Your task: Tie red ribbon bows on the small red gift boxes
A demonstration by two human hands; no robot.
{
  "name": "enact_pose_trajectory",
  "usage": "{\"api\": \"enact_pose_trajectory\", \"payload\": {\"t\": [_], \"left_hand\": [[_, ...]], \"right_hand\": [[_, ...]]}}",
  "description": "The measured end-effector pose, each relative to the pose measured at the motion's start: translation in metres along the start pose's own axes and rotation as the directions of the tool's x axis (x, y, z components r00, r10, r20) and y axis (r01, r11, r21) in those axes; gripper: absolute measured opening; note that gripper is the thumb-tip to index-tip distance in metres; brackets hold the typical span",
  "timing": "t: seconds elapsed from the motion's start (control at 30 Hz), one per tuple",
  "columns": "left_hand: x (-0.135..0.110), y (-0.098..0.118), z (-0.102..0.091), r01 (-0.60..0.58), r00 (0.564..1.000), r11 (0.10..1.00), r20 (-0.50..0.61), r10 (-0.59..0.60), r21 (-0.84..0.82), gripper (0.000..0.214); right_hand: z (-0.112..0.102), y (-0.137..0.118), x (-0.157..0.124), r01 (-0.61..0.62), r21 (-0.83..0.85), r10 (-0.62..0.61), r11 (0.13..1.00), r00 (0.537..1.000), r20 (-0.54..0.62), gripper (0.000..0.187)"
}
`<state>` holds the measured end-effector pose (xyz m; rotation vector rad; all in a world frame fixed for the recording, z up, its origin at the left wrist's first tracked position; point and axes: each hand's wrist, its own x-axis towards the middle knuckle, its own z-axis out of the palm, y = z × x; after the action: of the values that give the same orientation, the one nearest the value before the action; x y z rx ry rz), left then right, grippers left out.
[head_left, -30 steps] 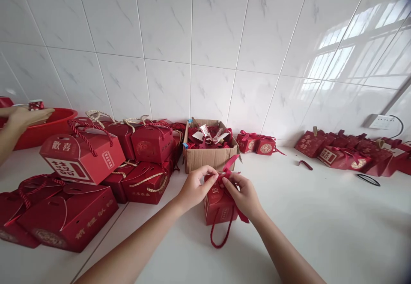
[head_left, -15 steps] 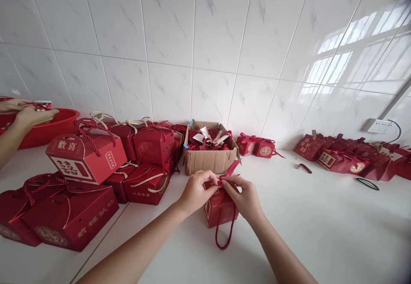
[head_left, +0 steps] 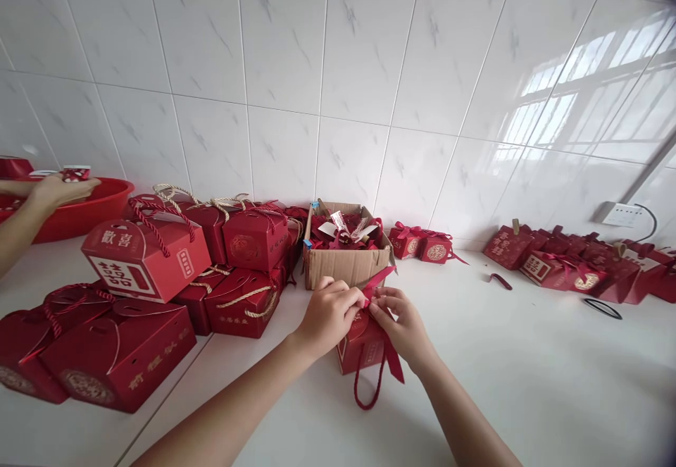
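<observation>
A small red gift box [head_left: 360, 351] stands on the white counter [head_left: 517, 375] in front of me, a red cord handle hanging down its front. My left hand [head_left: 328, 314] and my right hand [head_left: 402, 324] meet over its top, both pinching a dark red ribbon [head_left: 381, 278] that sticks up and trails down the box's right side. Just behind the box sits an open cardboard carton [head_left: 346, 263] filled with red ribbons and tags.
Stacked red gift boxes with rope handles [head_left: 145, 259] fill the left of the counter. Small ribboned boxes [head_left: 421, 241] stand by the tiled wall, more at the right [head_left: 570, 266]. Another person's hand [head_left: 58, 189] reaches over a red basin [head_left: 89, 210] at far left.
My hands have drawn closer together over the box top, fingers closing on the ribbon. A ribbon tail now hangs down the box's right side. The other person's hand shifted slightly over the basin.
</observation>
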<state>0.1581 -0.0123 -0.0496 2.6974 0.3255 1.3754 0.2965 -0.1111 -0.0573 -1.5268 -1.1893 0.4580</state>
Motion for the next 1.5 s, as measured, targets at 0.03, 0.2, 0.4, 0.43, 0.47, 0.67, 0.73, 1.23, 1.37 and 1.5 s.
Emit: {"api": "enact_pose_trajectory", "payload": {"t": [0.03,0.2,0.4,0.43,0.47,0.67,0.73,1.23,1.37,1.5], "left_hand": [[0.000,0.000,0.000,-0.011,1.000,1.000,0.004,0.011,-0.006,0.019],[-0.001,0.000,-0.001,0.070,0.997,0.992,0.048,-0.065,-0.109,0.017],[0.002,-0.002,-0.009,0.282,0.959,0.850,0.133,-0.249,-0.446,0.012],[0.001,-0.002,-0.011,0.269,0.963,0.845,0.158,-0.220,-0.463,0.007],[0.001,-0.002,-0.013,0.254,0.965,0.845,0.185,-0.188,-0.471,0.004],[-0.001,-0.001,-0.013,0.370,0.927,0.814,0.243,-0.287,-0.449,0.008],[-0.001,-0.002,-0.011,0.397,0.916,0.798,0.255,-0.310,-0.453,0.008],[0.003,0.001,-0.025,0.321,0.907,0.816,0.403,-0.119,-0.481,0.009],[0.003,0.000,-0.025,0.307,0.906,0.824,0.412,-0.100,-0.476,0.010],[0.005,0.000,-0.026,0.298,0.906,0.820,0.415,-0.082,-0.489,0.010]], "right_hand": [[-0.002,-0.001,0.000,-0.016,0.022,0.015,1.000,0.999,0.048,0.034],[-0.006,-0.008,-0.001,-0.055,0.196,0.009,0.979,0.974,0.225,0.035],[0.003,-0.011,-0.002,-0.127,0.369,0.066,0.921,0.983,0.174,0.029],[0.004,-0.011,-0.002,-0.128,0.371,0.070,0.920,0.983,0.167,0.029],[0.005,-0.010,-0.003,-0.128,0.371,0.072,0.920,0.984,0.163,0.028],[0.006,-0.012,-0.007,-0.145,0.356,0.088,0.923,0.981,0.171,0.029],[0.003,-0.014,-0.007,-0.150,0.290,0.114,0.945,0.984,0.136,0.035],[-0.035,-0.039,-0.017,0.033,-0.391,0.000,0.920,0.996,0.086,0.024],[-0.052,-0.067,-0.025,-0.039,-0.388,0.133,0.921,0.967,0.218,0.038],[-0.053,-0.061,-0.009,0.035,-0.318,0.040,0.948,0.973,0.226,0.037]]}}
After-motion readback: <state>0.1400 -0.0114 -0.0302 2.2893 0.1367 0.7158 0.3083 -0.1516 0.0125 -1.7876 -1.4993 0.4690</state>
